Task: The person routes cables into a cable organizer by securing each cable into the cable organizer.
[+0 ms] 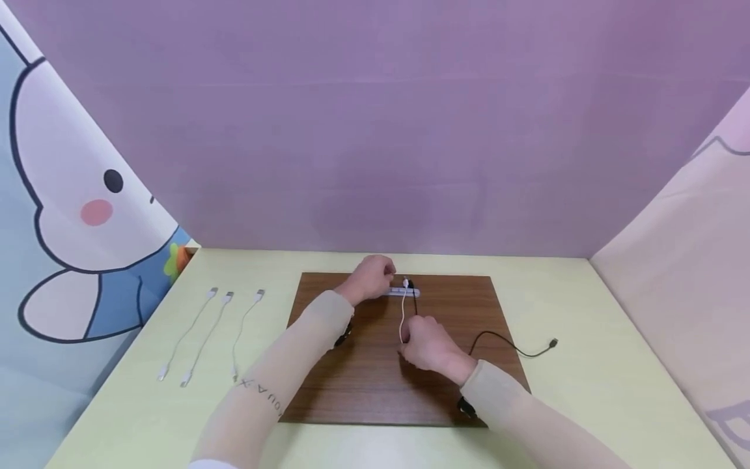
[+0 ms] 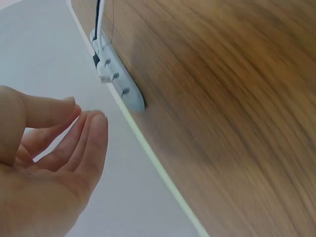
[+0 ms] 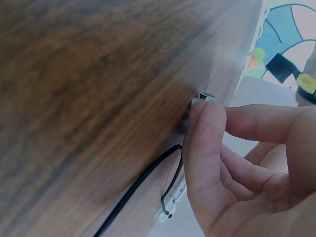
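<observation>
A grey cable clip holder (image 1: 396,292) with several slots sits near the far edge of a brown wood-grain board (image 1: 363,397). One white USB cable (image 1: 402,315) and one black cable (image 1: 498,335) run through it side by side. My right hand (image 1: 432,345) pinches the white cable's metal-tipped USB plug (image 3: 207,95) between thumb and forefinger, low over the board. Beside the holder's left end is my left hand (image 1: 369,279), its fingers loosely curved and nothing between them. The white cable's other connector (image 2: 103,75) pokes out past the holder's far side.
Three white USB cables lie apart on the pale yellow table (image 1: 586,404), left of the board: a left one (image 1: 186,333), a middle one (image 1: 206,339) and a right one (image 1: 240,331). The black cable's plug (image 1: 553,343) rests right of the board. A purple backdrop (image 1: 398,130) stands behind.
</observation>
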`<state>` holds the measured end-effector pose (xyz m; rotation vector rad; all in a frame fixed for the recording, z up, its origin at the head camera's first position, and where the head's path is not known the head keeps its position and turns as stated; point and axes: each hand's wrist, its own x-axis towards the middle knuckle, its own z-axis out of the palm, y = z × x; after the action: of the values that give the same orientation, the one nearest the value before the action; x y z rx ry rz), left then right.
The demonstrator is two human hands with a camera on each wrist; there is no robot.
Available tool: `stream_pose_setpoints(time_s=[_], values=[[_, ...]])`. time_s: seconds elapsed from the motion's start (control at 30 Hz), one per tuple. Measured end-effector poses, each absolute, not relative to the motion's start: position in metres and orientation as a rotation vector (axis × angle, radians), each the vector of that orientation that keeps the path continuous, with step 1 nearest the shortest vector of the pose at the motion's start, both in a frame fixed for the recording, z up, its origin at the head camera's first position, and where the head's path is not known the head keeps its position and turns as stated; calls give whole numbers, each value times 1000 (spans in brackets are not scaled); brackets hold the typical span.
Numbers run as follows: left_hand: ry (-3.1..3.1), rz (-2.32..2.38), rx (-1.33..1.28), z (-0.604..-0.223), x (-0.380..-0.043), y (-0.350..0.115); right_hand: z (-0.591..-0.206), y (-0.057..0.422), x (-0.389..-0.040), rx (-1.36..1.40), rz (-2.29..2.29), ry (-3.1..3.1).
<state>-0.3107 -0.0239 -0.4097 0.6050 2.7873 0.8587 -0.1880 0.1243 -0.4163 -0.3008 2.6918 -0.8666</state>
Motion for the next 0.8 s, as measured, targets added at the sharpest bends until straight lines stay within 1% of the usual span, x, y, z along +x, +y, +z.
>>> stream_pose_setpoints(time_s=[0.2, 0.37, 0.57, 0.8], values=[[2770, 890, 654, -404, -305, -36, -414, 127, -190, -249, -840, 2694], [2780, 830, 686, -409, -304, -49, -414, 126, -191, -237, -849, 2673], [2780, 633, 738, -410, -297, -73, -416, 124, -190, -247, -868, 2655], [2800, 589, 727, -406, -288, -109, -416, 122, -189, -255, -858, 2662]])
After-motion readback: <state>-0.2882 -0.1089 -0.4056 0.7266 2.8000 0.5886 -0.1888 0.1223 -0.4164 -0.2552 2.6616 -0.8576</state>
